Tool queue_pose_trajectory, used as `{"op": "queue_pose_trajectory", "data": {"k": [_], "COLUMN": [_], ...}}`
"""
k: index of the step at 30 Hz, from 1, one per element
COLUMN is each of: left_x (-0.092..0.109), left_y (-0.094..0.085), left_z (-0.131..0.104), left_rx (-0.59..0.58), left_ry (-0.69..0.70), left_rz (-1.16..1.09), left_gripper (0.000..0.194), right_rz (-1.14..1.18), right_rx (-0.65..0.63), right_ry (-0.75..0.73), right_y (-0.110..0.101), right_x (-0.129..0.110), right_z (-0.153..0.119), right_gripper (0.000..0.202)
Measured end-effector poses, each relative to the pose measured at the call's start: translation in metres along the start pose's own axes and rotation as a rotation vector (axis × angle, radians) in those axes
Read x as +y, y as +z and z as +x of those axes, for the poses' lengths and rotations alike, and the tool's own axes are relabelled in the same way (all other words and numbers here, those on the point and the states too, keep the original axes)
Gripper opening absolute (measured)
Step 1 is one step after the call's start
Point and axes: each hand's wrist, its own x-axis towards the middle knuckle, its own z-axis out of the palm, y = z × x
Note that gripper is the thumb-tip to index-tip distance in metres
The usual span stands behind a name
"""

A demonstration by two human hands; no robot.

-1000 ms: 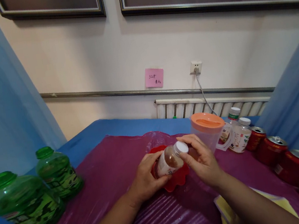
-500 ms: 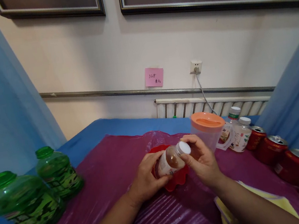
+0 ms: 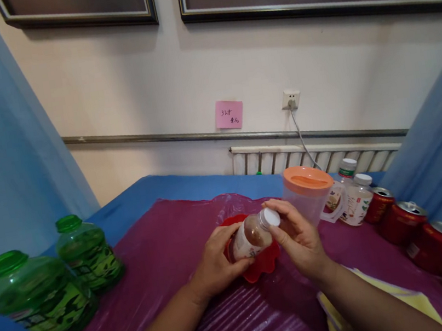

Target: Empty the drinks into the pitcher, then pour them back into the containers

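Note:
My left hand [image 3: 215, 260] is wrapped round the body of a small clear plastic bottle [image 3: 252, 236] with a printed label. The bottle tilts, its top pointing up and to the right. On its neck sits a white cap [image 3: 270, 217], pinched between the thumb and fingers of my right hand [image 3: 295, 234]. Directly beneath the bottle is a red dish with a wavy rim [image 3: 263, 267], partly hidden by the bottle and my left hand. Whether the cap is loose on the neck I cannot tell.
Two green bottles without caps [image 3: 39, 297] stand at the left. Behind my right hand is a clear pitcher with an orange lid [image 3: 308, 183]. Two white-capped bottles [image 3: 357, 203] and several red cans [image 3: 438, 246] line the right. A yellow cloth [image 3: 415, 297] lies under my right forearm.
My right hand's fingers have shifted slightly to the left on the cap. The bottle stays in my left hand over the red dish. The view has moved a little.

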Motion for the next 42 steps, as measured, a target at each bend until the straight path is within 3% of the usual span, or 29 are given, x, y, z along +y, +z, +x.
{"op": "queue_pose_trajectory", "data": {"k": [11, 15, 18, 21, 25, 28, 31, 34, 37, 42], "left_x": [0.006, 0.007, 0.005, 0.003, 0.003, 0.005, 0.005, 0.004, 0.004, 0.004], "left_y": [-0.001, 0.0, 0.001, 0.001, -0.001, -0.001, 0.0, 0.0, 0.0, 0.0], "left_z": [0.0, 0.0, 0.0, 0.0, 0.001, 0.001, 0.001, 0.001, 0.0, 0.0], "left_rx": [-0.013, -0.038, -0.032, -0.008, 0.001, -0.011, -0.012, 0.002, 0.007, -0.01], "left_ry": [0.024, 0.041, 0.016, -0.009, -0.012, -0.009, -0.011, -0.01, 0.002, 0.013], "left_rz": [0.011, 0.012, 0.012, 0.003, 0.002, -0.004, 0.004, 0.008, 0.01, 0.001], "left_gripper": [0.064, 0.063, 0.064, 0.065, 0.064, 0.062, 0.064, 0.065, 0.064, 0.064], "right_rz": [-0.063, -0.048, 0.046, 0.123, 0.031, -0.037, -0.006, 0.047, -0.013, -0.07], "right_rx": [0.015, 0.067, 0.011, -0.037, 0.041, 0.09, 0.04, -0.01, 0.033, 0.074], "right_ry": [0.003, 0.114, 0.098, 0.058, 0.057, 0.097, 0.093, 0.048, 0.049, 0.083], "right_y": [0.003, 0.005, 0.006, 0.006, 0.007, 0.005, 0.004, 0.006, 0.009, 0.007], "right_x": [0.004, 0.007, 0.002, -0.004, -0.001, 0.004, 0.002, -0.002, 0.001, 0.003], "right_z": [0.002, -0.001, -0.004, -0.005, -0.003, -0.003, -0.003, -0.006, -0.008, -0.009], "right_gripper": [0.038, 0.053, 0.064, 0.054, 0.039, 0.052, 0.064, 0.052, 0.044, 0.065]}}
